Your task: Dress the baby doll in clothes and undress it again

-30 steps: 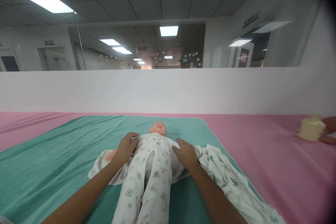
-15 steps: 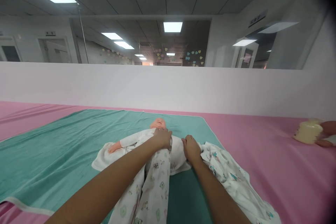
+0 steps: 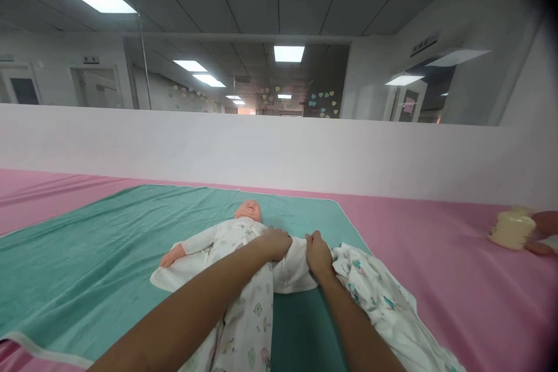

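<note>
A baby doll (image 3: 248,210) lies on its back on a green cloth (image 3: 126,232), head toward the wall. It wears a white gown (image 3: 257,308) with small printed animals. One sleeved arm, with its hand showing, stretches to the left. At the doll's other arm, my left hand (image 3: 277,243) is closed on the gown near the inner part of the sleeve. My right hand (image 3: 318,254) is a fist around the outer end of that white sleeve (image 3: 296,270). The doll's hand on this side is hidden.
A crumpled white printed cloth (image 3: 379,296) lies beside my right forearm. Pink sheeting (image 3: 440,256) surrounds the green cloth. At far right, another person's hand (image 3: 543,232) is at a pale yellow bottle (image 3: 511,229). A low white wall (image 3: 261,151) stands behind.
The doll's head and outstretched arm have shifted left. My left hand has moved slightly right and down, uncovering the printed chest of the gown. My right hand has stayed nearly in place.
</note>
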A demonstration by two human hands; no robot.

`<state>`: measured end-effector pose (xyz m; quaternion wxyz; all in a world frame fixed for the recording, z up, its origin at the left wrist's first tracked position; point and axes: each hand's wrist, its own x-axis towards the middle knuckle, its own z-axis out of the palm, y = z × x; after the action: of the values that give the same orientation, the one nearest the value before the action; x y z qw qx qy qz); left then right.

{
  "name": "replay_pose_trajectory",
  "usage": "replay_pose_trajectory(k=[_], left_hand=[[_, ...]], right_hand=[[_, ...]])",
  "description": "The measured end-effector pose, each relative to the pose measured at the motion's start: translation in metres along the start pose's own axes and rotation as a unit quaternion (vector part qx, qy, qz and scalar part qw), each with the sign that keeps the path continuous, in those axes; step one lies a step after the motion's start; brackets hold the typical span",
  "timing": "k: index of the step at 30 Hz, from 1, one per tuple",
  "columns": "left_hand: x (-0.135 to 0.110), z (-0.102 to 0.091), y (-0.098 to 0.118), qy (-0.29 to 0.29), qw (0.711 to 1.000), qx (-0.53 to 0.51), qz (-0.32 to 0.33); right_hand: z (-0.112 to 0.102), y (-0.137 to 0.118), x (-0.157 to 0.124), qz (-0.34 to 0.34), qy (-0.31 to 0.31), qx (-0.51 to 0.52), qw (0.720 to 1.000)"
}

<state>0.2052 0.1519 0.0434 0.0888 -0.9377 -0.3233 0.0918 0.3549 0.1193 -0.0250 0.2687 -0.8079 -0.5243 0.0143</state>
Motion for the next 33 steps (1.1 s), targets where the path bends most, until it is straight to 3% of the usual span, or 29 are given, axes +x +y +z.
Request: replay_pose_trajectory(k=[4,8,14,18,22,27,33], left_hand=[[0.000,0.000,-0.002,0.011,0.999,0.023,0.031],[-0.011,-0.014,-0.018,0.014,0.998,0.049,0.035],[-0.043,-0.038,-0.048,0.024,0.997,0.066,-0.012],[-0.057,-0.034,-0.060,0.042,0.996,0.057,-0.057],[-0.046,-0.023,-0.048,0.064,0.994,0.042,-0.071],[-0.019,-0.023,-0.010,0.109,0.990,0.014,-0.085],[-0.010,-0.014,0.015,0.117,0.991,-0.038,-0.054]], right_hand=[[0.000,0.002,0.003,0.010,-0.006,0.011,1.000],[-0.001,0.004,0.005,0.040,-0.003,0.015,0.999],[-0.001,0.008,0.008,0.067,0.001,0.022,0.998],[0.002,0.008,0.009,0.065,-0.011,0.026,0.997],[0.003,0.008,0.008,0.057,-0.018,0.029,0.998],[0.005,0.010,0.009,0.028,-0.020,0.041,0.999],[0.015,0.017,0.016,0.009,0.010,0.074,0.997]])
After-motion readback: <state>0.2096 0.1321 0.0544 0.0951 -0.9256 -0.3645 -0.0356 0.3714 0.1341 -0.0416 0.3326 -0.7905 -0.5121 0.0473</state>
